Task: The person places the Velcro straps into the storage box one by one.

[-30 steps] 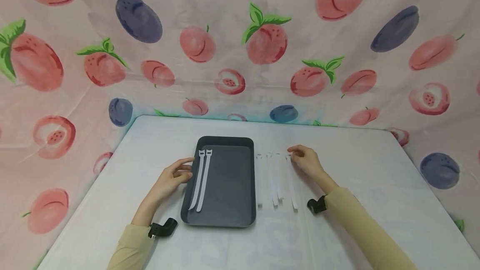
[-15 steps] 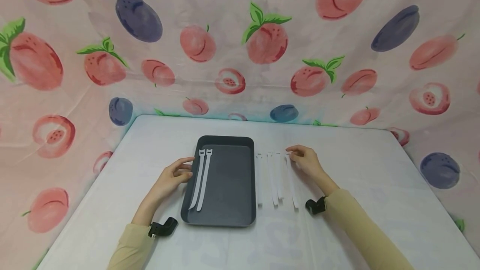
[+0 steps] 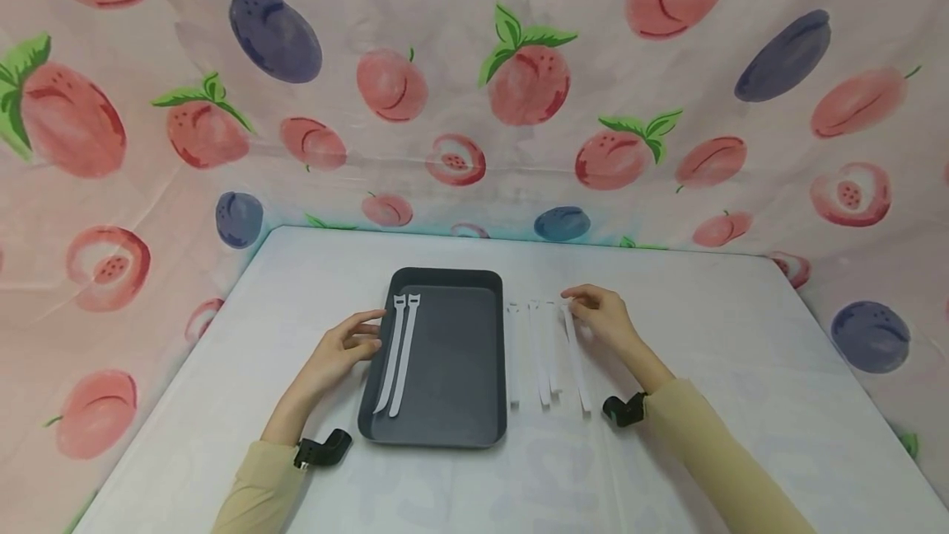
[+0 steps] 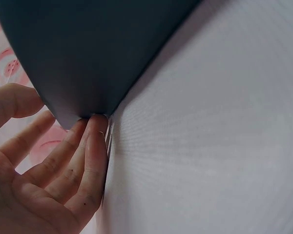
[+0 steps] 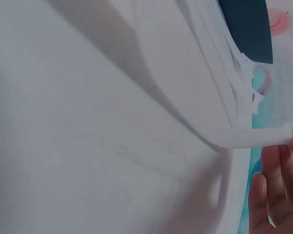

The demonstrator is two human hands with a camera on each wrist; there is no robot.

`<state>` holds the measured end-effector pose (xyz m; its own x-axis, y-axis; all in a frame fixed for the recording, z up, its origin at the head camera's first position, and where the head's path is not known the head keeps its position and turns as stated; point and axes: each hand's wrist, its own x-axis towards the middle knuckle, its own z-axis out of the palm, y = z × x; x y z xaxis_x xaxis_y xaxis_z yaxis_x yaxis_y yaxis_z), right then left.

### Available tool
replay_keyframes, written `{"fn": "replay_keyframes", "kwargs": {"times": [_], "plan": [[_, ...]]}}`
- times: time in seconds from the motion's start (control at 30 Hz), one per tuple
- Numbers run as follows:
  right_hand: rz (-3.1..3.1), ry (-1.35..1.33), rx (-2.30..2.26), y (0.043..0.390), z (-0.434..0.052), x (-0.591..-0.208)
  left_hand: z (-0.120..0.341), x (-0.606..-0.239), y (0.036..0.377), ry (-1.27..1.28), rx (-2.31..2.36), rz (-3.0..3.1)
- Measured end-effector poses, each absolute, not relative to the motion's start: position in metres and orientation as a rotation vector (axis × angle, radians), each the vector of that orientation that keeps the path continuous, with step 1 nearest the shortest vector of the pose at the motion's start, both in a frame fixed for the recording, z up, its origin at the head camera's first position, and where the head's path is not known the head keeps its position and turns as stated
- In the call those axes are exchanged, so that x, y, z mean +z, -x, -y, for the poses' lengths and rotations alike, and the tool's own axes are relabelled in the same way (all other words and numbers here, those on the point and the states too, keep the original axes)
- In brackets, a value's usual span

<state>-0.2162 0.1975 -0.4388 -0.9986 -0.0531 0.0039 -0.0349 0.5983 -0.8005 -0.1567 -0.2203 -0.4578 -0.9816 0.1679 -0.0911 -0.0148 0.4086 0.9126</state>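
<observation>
A dark grey tray [image 3: 460, 369] lies on the white table. My left hand [image 3: 343, 350] is at its left side; in the left wrist view the fingertips [image 4: 96, 127] touch the base of its outer wall, with the thumb near its edge. Inside the tray, along its left part, two white strap cable ties [image 3: 404, 353] with slotted heads lie side by side. Right of the tray, my right hand [image 3: 604, 320] pinches the head end of another white cable tie [image 3: 573, 353]. In the right wrist view this cable tie [image 5: 256, 138] rises from the table in a curve toward the fingers.
Several more white cable ties [image 3: 532, 353] lie lengthwise between the tray and my right hand. Behind the white table [image 3: 689, 311] hangs a pink cloth [image 3: 511, 163] printed with peaches. Each wrist carries a black camera [image 3: 624, 409].
My right hand has shifted slightly left, bringing the head end of the pinched cable tie with it, so the tie slants more. My left hand and the tray stay in place.
</observation>
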Motion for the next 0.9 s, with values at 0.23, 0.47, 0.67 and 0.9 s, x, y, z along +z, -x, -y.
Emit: {"fn": "replay_keyframes", "kwargs": {"times": [0.23, 0.47, 0.67, 0.9], "plan": [[-2.805, 0.15, -1.394, 0.21, -0.198, -0.432, 0.222, -0.457, 0.155, -0.16, 1.625, -2.488], [-2.798, 0.183, -1.422, 0.203, -0.201, -0.427, 0.22, -0.457, 0.155, -0.151, 1.63, -2.479], [-2.793, 0.172, -1.465, 0.197, -0.204, -0.421, 0.22, -0.458, 0.155, -0.142, 1.61, -2.494], [-2.794, 0.155, -1.494, 0.191, -0.209, -0.415, 0.22, -0.459, 0.156, -0.151, 1.611, -2.496]]}}
